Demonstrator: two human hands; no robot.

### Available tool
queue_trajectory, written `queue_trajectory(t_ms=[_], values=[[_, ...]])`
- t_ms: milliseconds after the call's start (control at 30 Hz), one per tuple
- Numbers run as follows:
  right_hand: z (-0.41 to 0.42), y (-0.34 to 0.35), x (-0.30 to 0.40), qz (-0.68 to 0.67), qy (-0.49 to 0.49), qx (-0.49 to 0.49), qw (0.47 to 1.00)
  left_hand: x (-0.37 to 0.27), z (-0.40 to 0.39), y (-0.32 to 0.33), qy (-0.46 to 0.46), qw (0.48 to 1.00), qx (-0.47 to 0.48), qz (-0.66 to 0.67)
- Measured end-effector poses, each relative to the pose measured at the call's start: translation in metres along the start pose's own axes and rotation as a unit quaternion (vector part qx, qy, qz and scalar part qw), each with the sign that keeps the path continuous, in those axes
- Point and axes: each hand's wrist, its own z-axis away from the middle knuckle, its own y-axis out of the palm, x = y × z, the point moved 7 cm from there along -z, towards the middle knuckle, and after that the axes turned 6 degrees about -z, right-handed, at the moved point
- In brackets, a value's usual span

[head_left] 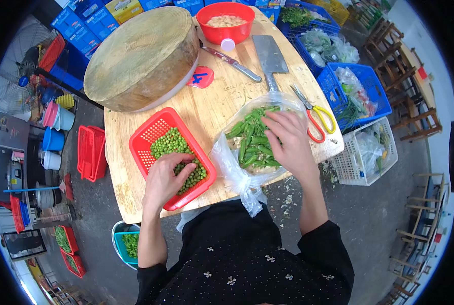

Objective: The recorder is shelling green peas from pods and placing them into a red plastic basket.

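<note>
My left hand (166,179) is over a red plastic basket (136,142) with perforated sides. Shelled green peas (169,143) fill part of it, and the hand covers some of them. A gap shows between its thumb and index finger, with nothing visible in it. My right hand (288,141) reaches into a clear plastic bag (242,177) of green pea pods (259,145). Its fingers are spread above the pods and no pod shows in its grasp. The bag's knotted end hangs over the table's near edge.
On the wooden table (227,95) are a round chopping block (141,57), a cleaver (269,55), a knife (232,64), scissors (314,114) and a red bowl (208,32) of pale pieces. Crates of vegetables (354,91) stand right; red baskets (91,152) sit left on the floor.
</note>
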Motion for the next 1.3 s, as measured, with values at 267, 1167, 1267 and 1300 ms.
queue_trajectory(t_ms=[267, 1167, 1267, 1300], values=[[-0.01, 0.045, -0.022, 0.03, 0.076, 0.087, 0.993, -0.004, -0.004, -0.002, 0.012, 0.998, 0.023, 0.054], [-0.024, 0.056, -0.022, 0.086, 0.024, 0.182, 0.979, 0.008, 0.001, -0.006, 0.008, 1.0, -0.018, 0.016], [-0.024, 0.041, -0.014, 0.064, 0.069, 0.172, 0.981, 0.006, 0.0, -0.008, 0.017, 0.999, -0.026, 0.023], [-0.022, 0.034, -0.014, 0.054, 0.1, 0.141, 0.983, 0.006, 0.0, -0.009, 0.015, 0.999, -0.029, 0.024]])
